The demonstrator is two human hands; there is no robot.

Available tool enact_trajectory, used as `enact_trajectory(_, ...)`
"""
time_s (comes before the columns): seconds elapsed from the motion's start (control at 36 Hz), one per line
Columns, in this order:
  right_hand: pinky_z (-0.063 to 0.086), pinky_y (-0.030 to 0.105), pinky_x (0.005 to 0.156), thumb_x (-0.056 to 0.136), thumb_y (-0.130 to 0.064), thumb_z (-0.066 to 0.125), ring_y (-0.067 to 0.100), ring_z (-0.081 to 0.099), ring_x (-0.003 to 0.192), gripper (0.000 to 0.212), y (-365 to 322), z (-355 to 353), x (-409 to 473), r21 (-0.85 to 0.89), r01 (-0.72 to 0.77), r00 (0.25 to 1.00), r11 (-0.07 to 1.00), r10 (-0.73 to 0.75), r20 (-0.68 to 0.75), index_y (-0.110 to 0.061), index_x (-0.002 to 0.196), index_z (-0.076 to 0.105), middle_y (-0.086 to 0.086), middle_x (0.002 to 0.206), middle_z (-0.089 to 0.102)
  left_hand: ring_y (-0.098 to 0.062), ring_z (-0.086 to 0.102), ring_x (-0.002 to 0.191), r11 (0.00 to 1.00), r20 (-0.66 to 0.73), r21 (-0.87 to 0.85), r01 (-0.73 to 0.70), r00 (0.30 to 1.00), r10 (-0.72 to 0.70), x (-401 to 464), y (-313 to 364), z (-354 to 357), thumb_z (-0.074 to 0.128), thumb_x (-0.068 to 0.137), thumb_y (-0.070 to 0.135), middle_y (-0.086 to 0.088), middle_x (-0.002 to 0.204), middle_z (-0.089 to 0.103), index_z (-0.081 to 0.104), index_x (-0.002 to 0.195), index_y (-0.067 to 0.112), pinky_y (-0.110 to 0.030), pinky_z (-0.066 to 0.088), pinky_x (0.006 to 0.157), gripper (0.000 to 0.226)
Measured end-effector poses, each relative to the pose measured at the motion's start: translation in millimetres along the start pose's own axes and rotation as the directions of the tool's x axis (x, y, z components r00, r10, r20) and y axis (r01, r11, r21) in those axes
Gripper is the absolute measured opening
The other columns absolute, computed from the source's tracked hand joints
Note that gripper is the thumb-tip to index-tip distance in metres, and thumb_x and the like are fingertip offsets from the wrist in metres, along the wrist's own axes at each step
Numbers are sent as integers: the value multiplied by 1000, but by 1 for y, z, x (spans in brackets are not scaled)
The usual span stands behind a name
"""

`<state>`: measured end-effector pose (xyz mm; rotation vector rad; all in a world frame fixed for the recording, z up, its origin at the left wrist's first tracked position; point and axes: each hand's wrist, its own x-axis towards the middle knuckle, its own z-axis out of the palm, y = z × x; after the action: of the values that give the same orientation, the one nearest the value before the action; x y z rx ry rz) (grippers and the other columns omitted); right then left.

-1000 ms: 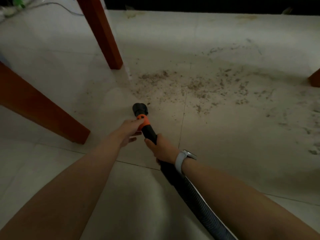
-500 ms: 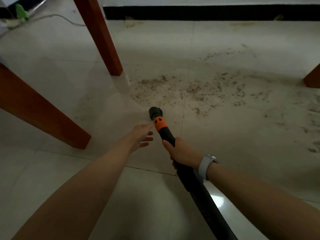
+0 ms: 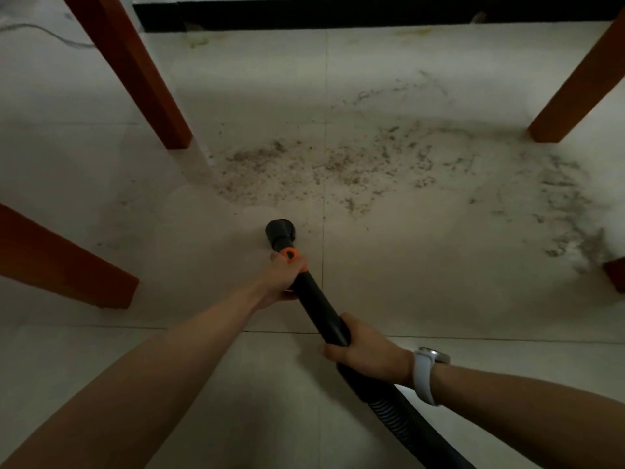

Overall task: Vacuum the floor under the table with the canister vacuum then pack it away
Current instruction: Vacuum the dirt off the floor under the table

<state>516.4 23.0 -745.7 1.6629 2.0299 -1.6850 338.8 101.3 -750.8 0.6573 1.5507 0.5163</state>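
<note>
The black vacuum hose handle (image 3: 316, 299) has an orange collar and ends in a round black nozzle (image 3: 280, 231) that rests low over the pale tiled floor. My left hand (image 3: 282, 279) is closed around the orange collar just behind the nozzle. My right hand (image 3: 365, 350), with a white watch on the wrist, grips the handle further back, where the ribbed hose (image 3: 406, 421) begins. A wide patch of brown crumbs and dust (image 3: 338, 167) lies on the floor just beyond the nozzle. The vacuum canister is out of view.
Red-brown table legs stand around the dirty patch: one at the back left (image 3: 135, 76), one at the near left (image 3: 64, 262), one at the back right (image 3: 581, 82), and a corner of one at the right edge (image 3: 615, 274). A black skirting (image 3: 338, 15) runs along the far wall. More dust (image 3: 575, 218) lies at right.
My left hand, open beside the hose before, has closed on the orange collar. My right hand has slid back down the handle. The view has shifted so the right table legs show.
</note>
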Motion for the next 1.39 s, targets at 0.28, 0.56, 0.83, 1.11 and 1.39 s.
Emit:
enact_trajectory(0.28,47,25,66,87,-44,61,14,59,73,31,13,0,-31,54,19,987,998,-10,-163,-18,98,48,-4,81,58,-20,58,83,998,24,-11,-55,998,55,-1,5,27,50,98,25,-8,98,51,19,138,10,-30,51,63,53)
enact_trajectory(0.56,57,36,64,76,-41,66,14,65,65,39,40,9,-52,180,1,971,984,42,-237,-29,105,43,3,85,65,-22,61,90,1000,123,-7,-30,992,31,-1,6,38,56,95,28,-7,104,55,10,146,14,-33,54,69,70)
enact_trajectory(0.83,52,32,59,79,-39,64,11,60,57,25,34,3,-41,168,48,928,985,18,-371,-29,94,47,1,74,63,-20,59,85,995,96,-54,-79,992,84,6,19,53,55,95,29,-5,105,55,-9,151,27,-39,50,79,85)
enact_trajectory(1.11,54,33,59,84,-35,65,18,65,59,31,21,-23,-14,146,99,931,984,-39,-363,-21,105,47,3,77,66,-27,55,95,985,0,-146,-97,995,98,18,34,65,49,99,28,-8,119,47,-9,150,32,-44,49,84,78)
enact_trajectory(1.39,46,13,67,78,-43,71,7,62,86,54,35,1,-21,205,-4,968,979,55,-244,-20,118,44,-6,102,63,-33,54,108,987,-46,-144,-73,997,67,17,18,46,47,99,27,-13,136,44,7,151,25,-48,49,86,65)
